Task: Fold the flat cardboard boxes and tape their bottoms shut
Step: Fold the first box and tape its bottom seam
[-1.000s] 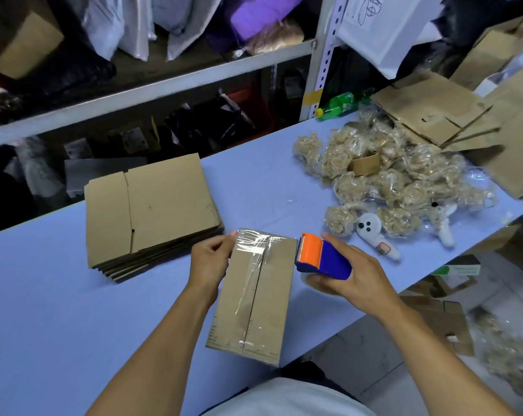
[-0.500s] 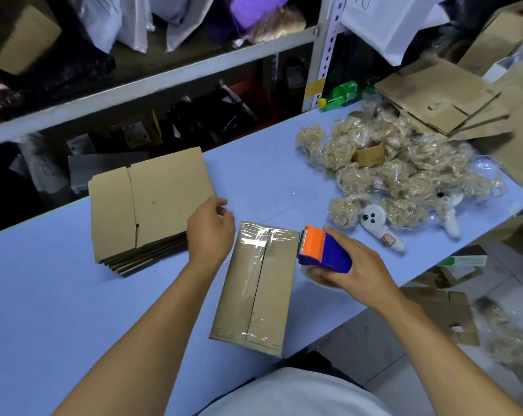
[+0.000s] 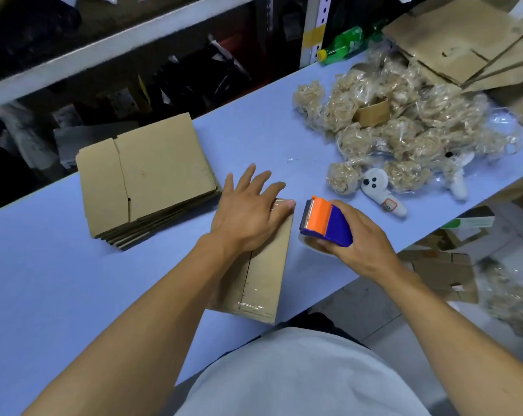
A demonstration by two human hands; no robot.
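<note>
A folded cardboard box stands bottom-up on the pale blue table, with clear tape running along its centre seam. My left hand lies flat on the far end of the box, fingers spread and straight, pressing the tape down. My right hand grips an orange and blue tape dispenser just right of the box, its blade end towards the box's far corner. A stack of flat cardboard boxes lies to the left.
A heap of small plastic-wrapped bundles and two white plush toys fill the right of the table. More flat cardboard lies at the far right. A green bottle sits by the shelf post. Boxes litter the floor at right.
My left hand moved from the box's far left corner onto its top and now lies flat with fingers spread. The dispenser has pulled slightly away from the box.
</note>
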